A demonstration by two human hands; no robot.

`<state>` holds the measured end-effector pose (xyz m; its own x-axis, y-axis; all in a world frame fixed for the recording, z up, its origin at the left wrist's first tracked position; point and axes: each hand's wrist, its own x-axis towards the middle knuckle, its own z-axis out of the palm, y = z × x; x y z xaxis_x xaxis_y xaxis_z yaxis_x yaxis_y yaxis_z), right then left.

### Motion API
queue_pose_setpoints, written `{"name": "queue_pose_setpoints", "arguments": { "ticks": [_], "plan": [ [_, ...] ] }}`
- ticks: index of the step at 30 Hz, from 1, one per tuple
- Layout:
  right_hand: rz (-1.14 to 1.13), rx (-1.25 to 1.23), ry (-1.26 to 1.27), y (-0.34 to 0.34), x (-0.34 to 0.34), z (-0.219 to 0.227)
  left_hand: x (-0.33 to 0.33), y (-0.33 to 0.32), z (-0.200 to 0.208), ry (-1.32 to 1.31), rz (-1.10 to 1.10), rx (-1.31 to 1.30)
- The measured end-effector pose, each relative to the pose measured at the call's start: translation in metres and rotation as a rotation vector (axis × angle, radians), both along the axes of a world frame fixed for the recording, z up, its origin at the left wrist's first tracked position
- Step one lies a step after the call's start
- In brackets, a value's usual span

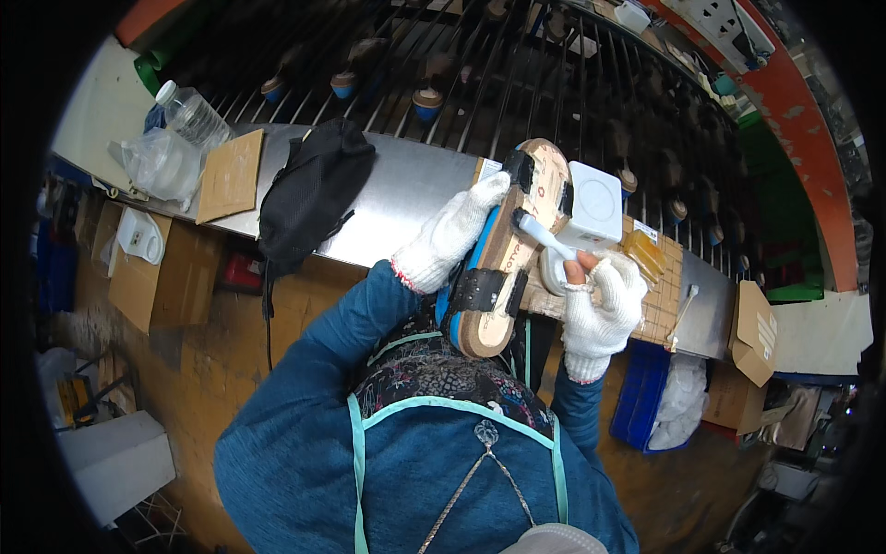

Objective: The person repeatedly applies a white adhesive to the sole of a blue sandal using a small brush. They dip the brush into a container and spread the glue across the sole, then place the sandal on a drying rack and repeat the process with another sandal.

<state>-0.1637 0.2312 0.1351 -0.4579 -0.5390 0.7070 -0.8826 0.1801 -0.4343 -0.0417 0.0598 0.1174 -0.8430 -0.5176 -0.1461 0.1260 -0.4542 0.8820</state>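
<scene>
My left hand [450, 238], in a white knit glove, grips the left side of a sandal [487, 294] with its fingers. The sandal is tilted upright in front of me, its tan, printed underside up, with a brown rim, dark strap ends and a blue edge on the left. My gloved right hand [604, 309], fingertips bare, pinches a white-handled brush [544, 234]. The brush's dark tip touches the sandal's underside near the middle. Beside my right fingers stands a round white container [553, 271], partly hidden by the hand.
Behind the sandal is a white box-shaped container [595, 201]. A yellowish block [644, 255] and a thin white stick [684, 314] lie to the right. A black bag [314, 189], cardboard [231, 175] and a plastic bottle [194, 115] sit left. Beyond runs a bar rack [397, 88] with several shoes.
</scene>
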Motion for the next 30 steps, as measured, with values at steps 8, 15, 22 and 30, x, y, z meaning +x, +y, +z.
{"name": "queue_pose_setpoints", "arguments": {
  "ticks": [8,15,22,30],
  "plan": [
    [0.08,0.022,-0.08,0.012,0.006,-0.01,-0.006,-0.006,0.001,-0.032,0.078,0.003],
    [0.106,0.031,-0.108,0.021,0.01,-0.015,-0.012,-0.013,-0.002,-0.04,0.11,-0.09],
    [0.124,0.075,-0.083,0.036,0.016,-0.015,-0.016,-0.017,-0.006,-0.023,0.089,-0.046],
    [0.101,-0.094,-0.083,0.022,-0.007,-0.01,-0.015,-0.006,0.002,0.028,0.104,-0.068]
  ]
}}
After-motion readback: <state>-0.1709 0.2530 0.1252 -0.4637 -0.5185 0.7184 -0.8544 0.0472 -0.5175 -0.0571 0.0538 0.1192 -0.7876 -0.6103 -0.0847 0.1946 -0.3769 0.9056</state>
